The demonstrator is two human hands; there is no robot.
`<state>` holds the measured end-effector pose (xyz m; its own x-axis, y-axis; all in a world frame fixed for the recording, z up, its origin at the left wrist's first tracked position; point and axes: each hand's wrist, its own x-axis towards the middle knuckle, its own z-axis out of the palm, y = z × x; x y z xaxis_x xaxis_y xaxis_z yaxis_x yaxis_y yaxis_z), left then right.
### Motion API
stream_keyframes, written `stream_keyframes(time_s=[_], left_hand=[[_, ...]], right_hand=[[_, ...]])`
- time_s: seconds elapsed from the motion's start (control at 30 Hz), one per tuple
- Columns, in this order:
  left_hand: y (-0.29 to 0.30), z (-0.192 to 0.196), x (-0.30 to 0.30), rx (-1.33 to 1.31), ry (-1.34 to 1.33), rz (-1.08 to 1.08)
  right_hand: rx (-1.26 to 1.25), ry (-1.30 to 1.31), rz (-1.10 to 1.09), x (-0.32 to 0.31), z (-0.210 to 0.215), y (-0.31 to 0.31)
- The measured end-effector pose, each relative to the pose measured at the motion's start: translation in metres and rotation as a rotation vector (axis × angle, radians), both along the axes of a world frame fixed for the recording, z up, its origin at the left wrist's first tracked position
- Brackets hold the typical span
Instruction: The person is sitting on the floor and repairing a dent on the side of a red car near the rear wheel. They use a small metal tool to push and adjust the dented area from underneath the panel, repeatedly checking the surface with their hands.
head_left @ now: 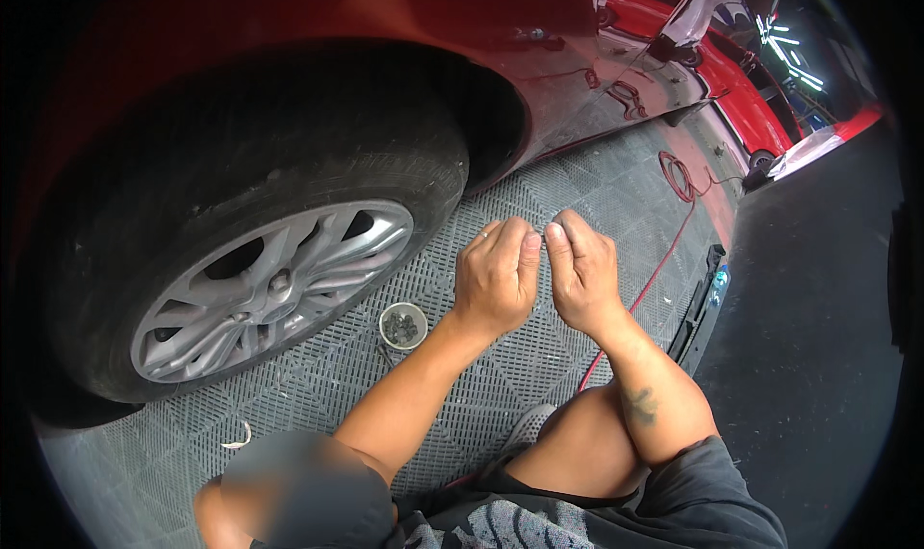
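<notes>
Out in front of me, above the grey floor, both my hands are closed and nearly meet at the thumbs. My left hand (497, 278) has its fingers curled under and the thumb laid along the top. Close beside it, my right hand (582, 272) is curled the same way. Whatever they pinch is hidden by the fingers; only a small dark bit shows between the thumb tips. Left of my hands stands a car wheel (279, 294) with a silver spoked rim and black tire (327, 135). A small white cup (403, 307) with dark bits in it sits near my left wrist.
The red car's body (289, 10) arches over the wheel. A red hose (664, 260) runs along the grey slatted floor tiles (462, 405). At right are a long black strip (698, 308), a clear bottle (719, 284) and a large dark panel (818, 337). A pale scrap (239, 437) lies lower left.
</notes>
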<state>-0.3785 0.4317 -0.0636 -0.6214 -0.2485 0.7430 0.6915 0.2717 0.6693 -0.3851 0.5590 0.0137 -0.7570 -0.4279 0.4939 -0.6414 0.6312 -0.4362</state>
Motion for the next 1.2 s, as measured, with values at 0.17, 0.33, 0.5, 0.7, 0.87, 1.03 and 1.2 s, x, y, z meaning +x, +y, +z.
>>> stream_keyframes(time_s=[0.17, 0.33, 0.5, 0.7, 0.87, 1.03, 1.2], left_hand=[[0.001, -0.001, 0.007, 0.3, -0.389, -0.268], [0.016, -0.029, -0.019, 0.546, -0.595, -0.339], [0.036, -0.029, -0.03, 0.464, -0.569, -0.082], [0.052, -0.019, -0.039, 1.004, -0.572, -0.347], [0.045, -0.018, -0.031, 1.2, -0.633, -0.583], [0.034, -0.013, -0.032, 1.216, -0.499, -0.416], [0.029, -0.01, -0.038, 1.431, -0.488, -0.283]], right_hand=[[-0.002, -0.057, 0.022, -0.004, -0.005, -0.007], [0.1, -0.12, -0.033, -0.03, -0.027, -0.003], [0.063, -0.15, -0.123, -0.047, -0.039, -0.005], [0.073, -0.082, -0.214, -0.052, -0.034, 0.004], [0.099, -0.109, -0.208, -0.051, -0.036, 0.016], [-0.127, -0.321, -0.108, -0.057, -0.035, -0.005], [-0.135, -0.296, -0.133, -0.062, -0.03, -0.015]])
